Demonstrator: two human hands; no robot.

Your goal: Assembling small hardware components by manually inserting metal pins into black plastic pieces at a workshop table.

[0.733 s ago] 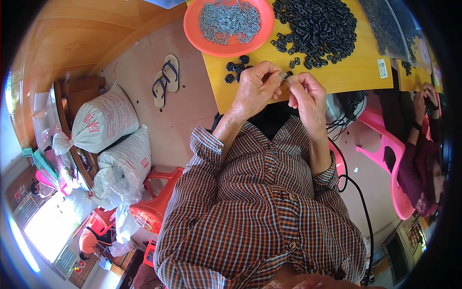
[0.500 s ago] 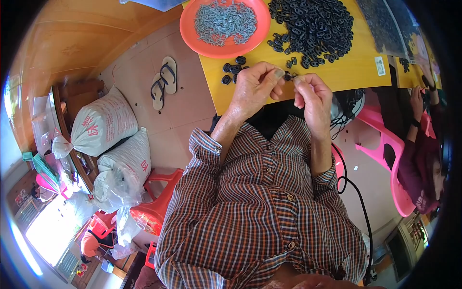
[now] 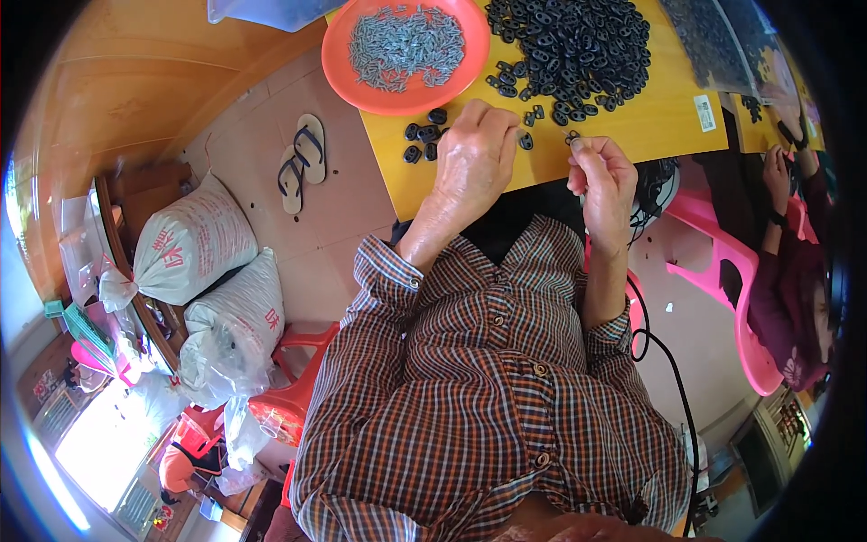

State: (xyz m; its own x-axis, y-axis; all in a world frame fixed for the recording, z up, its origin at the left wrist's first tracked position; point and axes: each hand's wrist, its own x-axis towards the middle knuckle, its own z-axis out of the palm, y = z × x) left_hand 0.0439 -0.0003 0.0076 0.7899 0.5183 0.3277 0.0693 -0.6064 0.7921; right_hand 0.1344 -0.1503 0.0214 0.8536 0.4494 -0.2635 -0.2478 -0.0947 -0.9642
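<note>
Overhead, a yellow table (image 3: 632, 135) carries black loops (image 3: 578, 50) and an orange plate (image 3: 361, 81); white sacks (image 3: 194, 248) sit on the tiled floor. Left hand (image 3: 474, 158) rests curled by the near-edge loops, right hand (image 3: 603, 176) pinches a small piece.

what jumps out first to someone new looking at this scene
The big heap of small black oval parts at the far side of the yellow table, with the orange dish of small grey metal pieces to its left. Nearer, the left hand rests on the table by a few loose black parts, while the right hand pinches something tiny.
</note>
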